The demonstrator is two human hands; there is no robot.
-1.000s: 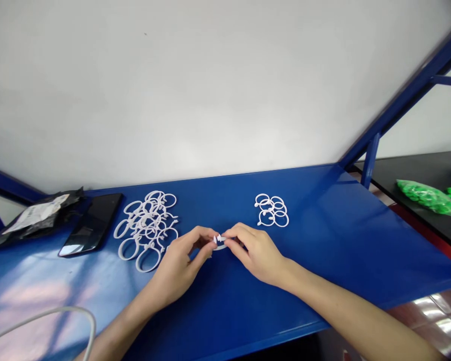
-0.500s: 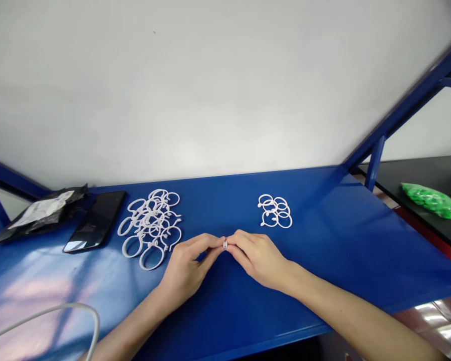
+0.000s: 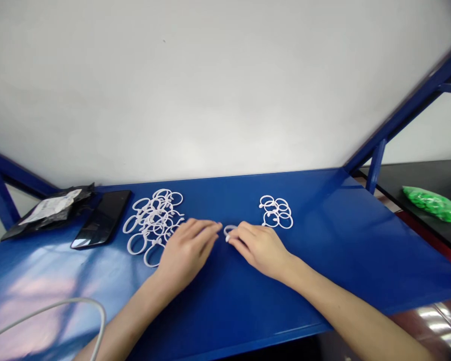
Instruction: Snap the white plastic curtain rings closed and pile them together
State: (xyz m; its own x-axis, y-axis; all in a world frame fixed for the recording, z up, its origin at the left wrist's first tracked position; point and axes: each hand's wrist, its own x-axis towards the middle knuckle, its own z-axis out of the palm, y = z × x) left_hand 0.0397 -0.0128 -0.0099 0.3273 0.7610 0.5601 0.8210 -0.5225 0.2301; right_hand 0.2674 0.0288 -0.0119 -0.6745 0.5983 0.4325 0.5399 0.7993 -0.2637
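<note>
My right hand (image 3: 261, 249) pinches a small white plastic ring (image 3: 228, 229) between thumb and fingertips, just above the blue table's middle. The ring's right part is hidden behind the fingers. Left of it, my left hand (image 3: 190, 247) is apart from the ring, its fingers stretched forward and slightly separated, with nothing seen in them. Beside that hand lies a tangled pile of white rings (image 3: 157, 218), some with open ends and small knobs; the hand covers the pile's near right edge. A smaller cluster of white rings (image 3: 276, 203) lies beyond my right hand.
A black phone (image 3: 102, 220) and a black plastic package (image 3: 49, 208) with a white label lie at the table's left. A pale cable (image 3: 71, 301) loops over my left forearm. Blue frame bars (image 3: 376, 165) edge the table. To the right, a bag of green pieces (image 3: 432, 203) rests on a dark surface.
Both hands were meeting at the white ring; now my left hand has let go and drawn back left. My right hand keeps the ring, which has turned to show its loop. The view has shifted slightly.
</note>
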